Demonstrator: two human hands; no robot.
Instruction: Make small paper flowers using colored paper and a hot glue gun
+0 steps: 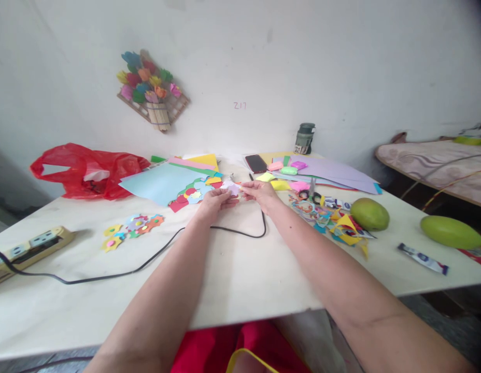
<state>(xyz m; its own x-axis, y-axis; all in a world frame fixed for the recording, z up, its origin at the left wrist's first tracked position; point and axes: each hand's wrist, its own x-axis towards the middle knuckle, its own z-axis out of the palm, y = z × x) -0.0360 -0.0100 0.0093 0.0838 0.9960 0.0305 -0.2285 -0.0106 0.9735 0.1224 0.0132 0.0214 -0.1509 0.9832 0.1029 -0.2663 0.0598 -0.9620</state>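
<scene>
Both of my hands meet over the middle of the table around a small pale lilac paper cutout (234, 189), flower-like in outline. My left hand (216, 203) grips its left side, with the fingers partly beneath it. At its right edge, the thumb and fingers of my right hand (262, 195) are pinched together; a bit of orange shows beside the fingertips, too small to name. Just left of my hands lie paper circles and cutouts (192, 192) in several colours. Finished-looking paper flowers with round centres (139, 224) rest farther left.
A black cable (163, 254) crosses the table to a power strip (42, 243). Behind are coloured sheets (155, 181), a red bag (85, 166), a phone (256, 163) and a bottle (305, 139). Right are scissors (311, 194), paper scraps (341, 228), green mangoes (369, 214) and a tube (422, 258).
</scene>
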